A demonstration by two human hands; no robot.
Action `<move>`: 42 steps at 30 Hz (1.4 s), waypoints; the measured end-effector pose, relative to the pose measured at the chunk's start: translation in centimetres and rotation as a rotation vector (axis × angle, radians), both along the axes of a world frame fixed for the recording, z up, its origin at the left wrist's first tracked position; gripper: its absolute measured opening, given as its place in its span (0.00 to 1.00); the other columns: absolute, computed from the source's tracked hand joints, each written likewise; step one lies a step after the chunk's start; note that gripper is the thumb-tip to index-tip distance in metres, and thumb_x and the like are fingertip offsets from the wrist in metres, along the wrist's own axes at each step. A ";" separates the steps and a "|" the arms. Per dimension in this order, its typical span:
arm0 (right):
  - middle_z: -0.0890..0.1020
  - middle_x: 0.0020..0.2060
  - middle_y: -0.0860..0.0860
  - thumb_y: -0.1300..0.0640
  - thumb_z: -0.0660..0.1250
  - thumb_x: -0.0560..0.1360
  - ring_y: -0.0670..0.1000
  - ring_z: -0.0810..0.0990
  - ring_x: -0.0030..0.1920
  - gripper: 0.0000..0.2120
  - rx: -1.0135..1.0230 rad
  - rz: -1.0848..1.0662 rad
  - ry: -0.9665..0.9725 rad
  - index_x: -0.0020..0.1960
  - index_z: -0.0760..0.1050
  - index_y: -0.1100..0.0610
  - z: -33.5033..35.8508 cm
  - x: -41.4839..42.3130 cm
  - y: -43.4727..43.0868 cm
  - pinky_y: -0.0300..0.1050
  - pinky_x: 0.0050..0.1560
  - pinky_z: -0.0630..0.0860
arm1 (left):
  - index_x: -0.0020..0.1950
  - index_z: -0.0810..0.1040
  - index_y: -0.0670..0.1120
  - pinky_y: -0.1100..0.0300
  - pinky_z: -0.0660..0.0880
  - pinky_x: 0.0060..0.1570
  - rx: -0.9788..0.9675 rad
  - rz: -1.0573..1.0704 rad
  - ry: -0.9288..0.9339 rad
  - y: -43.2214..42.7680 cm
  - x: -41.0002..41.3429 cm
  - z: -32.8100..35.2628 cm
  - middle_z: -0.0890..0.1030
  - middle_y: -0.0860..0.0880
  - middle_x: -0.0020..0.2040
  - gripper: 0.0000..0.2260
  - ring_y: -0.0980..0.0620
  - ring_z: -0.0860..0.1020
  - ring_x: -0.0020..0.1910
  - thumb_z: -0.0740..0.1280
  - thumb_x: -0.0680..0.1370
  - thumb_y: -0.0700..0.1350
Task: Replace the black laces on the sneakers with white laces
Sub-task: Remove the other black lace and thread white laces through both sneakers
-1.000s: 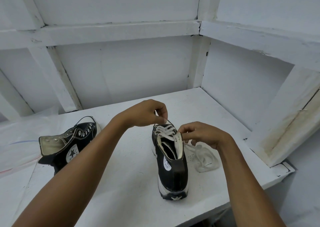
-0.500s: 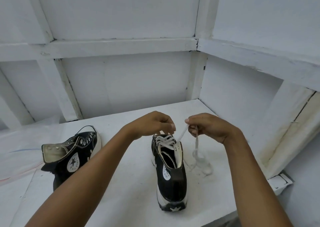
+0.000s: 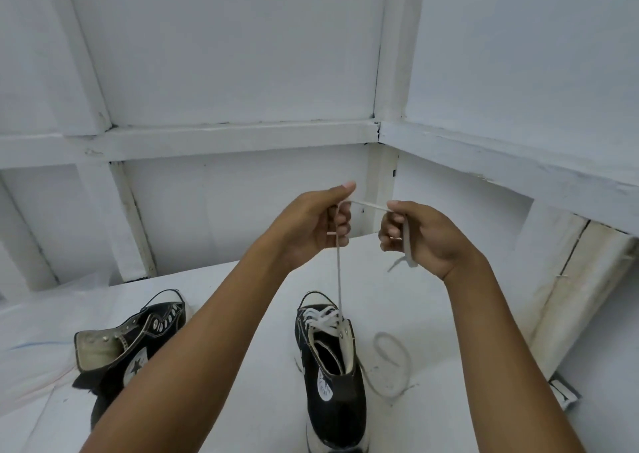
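A black high-top sneaker [image 3: 332, 380] stands upright on the white table [image 3: 242, 428], toe pointing away, its lower eyelets threaded with a white lace [image 3: 339, 273]. That lace rises taut from the sneaker to my left hand [image 3: 311, 224], bridges across to my right hand [image 3: 418, 235], and its end hangs from the right fist. Both hands are raised well above the shoe. The lace's other end lies looped [image 3: 394, 366] on the table right of the shoe. A second black sneaker [image 3: 128, 345] lies on its side at the left, with no lace visible in its eyelets.
White wall panels and beams [image 3: 224, 138] enclose the table at the back and right, forming a corner. A thin clear plastic sheet [image 3: 31, 335] covers the table's left part. A small white piece [image 3: 563, 392] sits by the table's right edge.
Both hands have risen from the sneaker's tongue to well above it, pulling the white lace up taut. The view has tilted upward.
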State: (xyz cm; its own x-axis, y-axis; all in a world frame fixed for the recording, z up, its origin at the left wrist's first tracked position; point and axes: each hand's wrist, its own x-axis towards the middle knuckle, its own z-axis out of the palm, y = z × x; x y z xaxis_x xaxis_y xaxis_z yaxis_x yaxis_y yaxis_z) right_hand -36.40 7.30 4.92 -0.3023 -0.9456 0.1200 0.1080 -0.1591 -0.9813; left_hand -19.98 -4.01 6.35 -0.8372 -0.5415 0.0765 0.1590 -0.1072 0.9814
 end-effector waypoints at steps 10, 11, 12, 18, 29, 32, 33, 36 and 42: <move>0.78 0.35 0.54 0.60 0.61 0.79 0.52 0.78 0.38 0.22 -0.144 -0.166 -0.132 0.26 0.70 0.54 0.2 -0.6 0.1 0.47 0.40 0.72 | 0.29 0.67 0.45 0.63 0.66 0.26 -0.425 0.428 -0.315 -4.7 1.3 -4.5 0.67 0.48 0.25 0.19 0.50 0.66 0.25 0.76 0.71 0.39; 0.79 0.38 0.55 0.60 0.61 0.79 0.52 0.79 0.40 0.23 -0.152 -0.169 -0.125 0.25 0.72 0.54 0.1 -0.4 0.0 0.47 0.41 0.73 | 0.29 0.67 0.45 0.63 0.66 0.26 -0.460 0.431 -0.373 -5.0 1.5 -5.2 0.67 0.48 0.25 0.19 0.50 0.67 0.25 0.76 0.71 0.39; 0.80 0.41 0.56 0.62 0.61 0.79 0.53 0.79 0.43 0.23 -0.161 -0.162 -0.118 0.25 0.73 0.54 0.0 -0.1 0.0 0.47 0.43 0.74 | 0.29 0.67 0.45 0.63 0.66 0.27 -0.492 0.425 -0.434 -5.3 1.8 -5.9 0.68 0.49 0.25 0.19 0.51 0.68 0.25 0.76 0.71 0.39; 0.75 0.29 0.54 0.61 0.66 0.72 0.54 0.78 0.35 0.16 -0.235 -0.021 -0.136 0.26 0.73 0.55 -1.2 2.0 -0.9 0.48 0.47 0.77 | 0.33 0.73 0.46 0.62 0.68 0.32 -0.717 0.270 -0.684 -5.1 2.9 -7.6 0.78 0.51 0.33 0.15 0.54 0.76 0.33 0.74 0.74 0.50; 0.84 0.40 0.58 0.65 0.69 0.75 0.52 0.82 0.40 0.13 0.360 0.348 0.434 0.59 0.76 0.63 -4.3 3.3 -1.0 0.42 0.45 0.77 | 0.41 0.82 0.46 0.62 0.76 0.40 -0.673 -0.241 -0.824 -1.7 6.3 -6.5 0.85 0.51 0.39 0.16 0.56 0.81 0.38 0.67 0.79 0.57; 0.86 0.42 0.59 0.67 0.68 0.75 0.52 0.83 0.43 0.08 0.473 0.324 0.545 0.54 0.81 0.65 -4.6 4.0 -1.4 0.39 0.42 0.76 | 0.43 0.83 0.46 0.62 0.75 0.38 -0.624 -0.266 -0.860 -1.5 6.7 -7.2 0.85 0.50 0.39 0.12 0.55 0.79 0.38 0.67 0.80 0.51; 0.86 0.42 0.59 0.67 0.68 0.74 0.52 0.83 0.43 0.07 0.495 0.317 0.576 0.51 0.82 0.65 -4.6 4.3 -1.5 0.38 0.41 0.75 | 0.43 0.84 0.46 0.62 0.75 0.37 -0.584 -0.274 -0.850 -1.5 6.9 -7.3 0.85 0.50 0.39 0.10 0.55 0.79 0.38 0.66 0.79 0.48; 0.86 0.38 0.56 0.67 0.70 0.71 0.52 0.81 0.41 0.04 0.542 0.256 0.614 0.44 0.83 0.65 -4.6 5.4 -2.0 0.42 0.44 0.75 | 0.45 0.84 0.44 0.62 0.75 0.35 -0.473 -0.271 -0.807 -1.5 7.5 -7.8 0.84 0.49 0.38 0.07 0.54 0.79 0.37 0.66 0.78 0.41; 0.76 0.32 0.54 0.60 0.73 0.67 0.48 0.66 0.29 0.06 0.696 0.207 0.717 0.42 0.84 0.63 -4.7 7.4 -2.4 0.39 0.27 0.60 | 0.43 0.85 0.42 0.60 0.75 0.34 -0.231 -0.210 -0.712 -1.4 7.9 -9.2 0.83 0.47 0.37 0.07 0.51 0.78 0.36 0.68 0.77 0.39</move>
